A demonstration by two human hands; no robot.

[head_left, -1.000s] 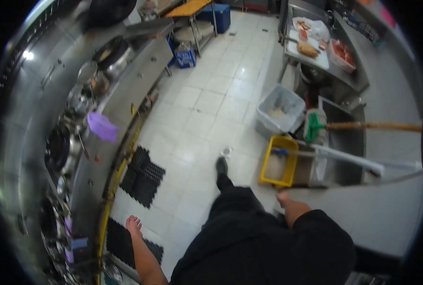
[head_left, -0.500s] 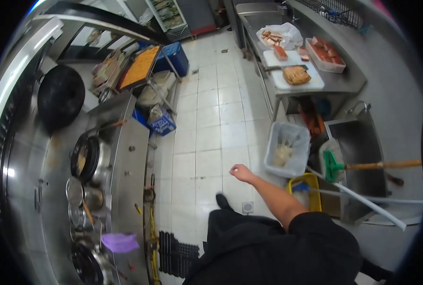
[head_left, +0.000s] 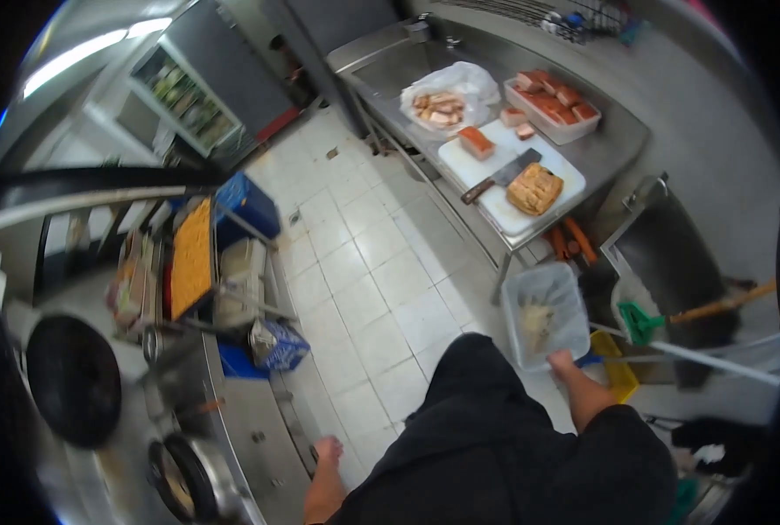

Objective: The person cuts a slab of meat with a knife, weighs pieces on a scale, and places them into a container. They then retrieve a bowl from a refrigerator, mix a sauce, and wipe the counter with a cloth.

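Observation:
My left hand (head_left: 327, 451) hangs low beside the steel stove counter (head_left: 259, 437), its fingers curled in and a little blurred, with nothing showing in it. On the other side, my right hand (head_left: 565, 363) overlaps the near rim of a clear plastic bin (head_left: 517, 350), loosely closed and holding nothing visible. Pale scraps (head_left: 537, 319) lie in the bin's bottom. Ahead, a white cutting board (head_left: 505, 214) on the steel table carries a cleaver (head_left: 508, 173), a browned slab of meat (head_left: 534, 189) and a reddish meat block (head_left: 476, 143).
Beyond the board are a tub of meat blocks (head_left: 555, 122) and a white bag with meat pieces (head_left: 447, 96). Right of me stand a yellow bucket (head_left: 622, 367) and a green-headed broom (head_left: 642, 324). A black wok (head_left: 73, 381) and an orange-topped rack (head_left: 193, 262) are left. Tiled floor (head_left: 346, 297) runs between.
My view has turned and moved forward, bringing the steel table closer. My right hand has gone from over the floor to the bin's rim, and my left hand has come into view.

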